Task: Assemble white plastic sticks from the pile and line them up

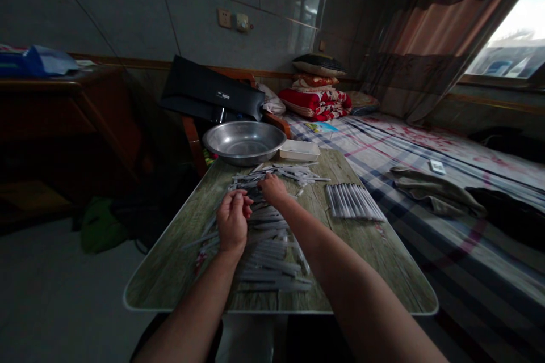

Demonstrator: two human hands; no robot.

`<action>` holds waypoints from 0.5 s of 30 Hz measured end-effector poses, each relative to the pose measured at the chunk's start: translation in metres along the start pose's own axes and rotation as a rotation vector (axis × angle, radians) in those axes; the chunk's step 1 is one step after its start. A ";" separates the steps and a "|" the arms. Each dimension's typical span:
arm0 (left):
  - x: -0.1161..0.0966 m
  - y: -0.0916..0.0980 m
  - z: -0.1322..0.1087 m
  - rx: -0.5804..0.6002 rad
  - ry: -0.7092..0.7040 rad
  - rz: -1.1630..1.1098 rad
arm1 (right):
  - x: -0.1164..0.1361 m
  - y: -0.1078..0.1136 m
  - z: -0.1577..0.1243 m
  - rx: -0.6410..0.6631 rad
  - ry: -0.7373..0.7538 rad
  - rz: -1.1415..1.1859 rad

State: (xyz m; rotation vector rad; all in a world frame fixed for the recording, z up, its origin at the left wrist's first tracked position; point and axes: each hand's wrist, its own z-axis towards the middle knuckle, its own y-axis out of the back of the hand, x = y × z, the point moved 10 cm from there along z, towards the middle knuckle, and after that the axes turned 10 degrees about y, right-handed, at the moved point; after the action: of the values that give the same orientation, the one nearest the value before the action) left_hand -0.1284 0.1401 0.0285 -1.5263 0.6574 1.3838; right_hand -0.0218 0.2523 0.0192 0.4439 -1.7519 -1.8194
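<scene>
My left hand (233, 220) is over the left side of a spread of slim, pale, pen-like tubes (270, 261). Its fingers curl in beneath the thumb, and whatever they may hold is hidden. Farther forward, my right hand (273, 188) reaches to a loose heap of thin white and dark sticks (298, 172), fingertips drawn together; I cannot make out what lies between them. To the right, a neat row of pale pen-like sticks with dark far ends (355, 202) lies side by side on the wood-patterned table (340, 261).
At the table's far end stand a wide metal basin (244, 144) and a shallow white plastic tray (300, 150). Behind them a black case (213, 91) rests on a wooden chair. A bed (361, 142) with folded bedding (315, 101) runs along the right. A wooden desk (63, 108) stands left.
</scene>
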 end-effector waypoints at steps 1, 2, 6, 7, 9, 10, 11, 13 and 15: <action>0.000 0.000 0.000 0.003 0.000 -0.001 | 0.001 0.004 0.000 -0.017 0.012 0.004; -0.001 -0.001 -0.001 0.008 0.000 -0.001 | 0.001 0.010 0.000 -0.047 0.026 0.012; 0.000 -0.001 -0.001 0.011 0.015 0.018 | -0.002 0.054 -0.016 -0.256 0.086 0.094; 0.001 0.000 -0.001 0.007 0.020 0.025 | -0.007 0.064 -0.025 -0.302 0.073 0.117; 0.003 0.000 0.000 0.002 0.027 0.034 | -0.023 0.077 -0.045 -0.362 0.004 0.137; 0.003 0.000 0.000 0.003 0.029 0.033 | -0.032 0.077 -0.055 -0.363 -0.044 0.137; 0.004 0.000 0.000 0.004 0.030 0.030 | -0.041 0.074 -0.065 -0.352 -0.089 0.136; 0.005 -0.001 0.000 0.007 0.036 0.020 | -0.058 0.058 -0.083 -0.276 -0.190 0.124; 0.005 -0.002 0.000 0.006 0.043 0.005 | -0.074 0.035 -0.101 -0.183 -0.324 0.110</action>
State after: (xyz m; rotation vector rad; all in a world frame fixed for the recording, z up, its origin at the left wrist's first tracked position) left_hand -0.1253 0.1421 0.0244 -1.5549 0.6915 1.3546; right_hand 0.1021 0.2173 0.0339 -0.0228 -1.7519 -2.0352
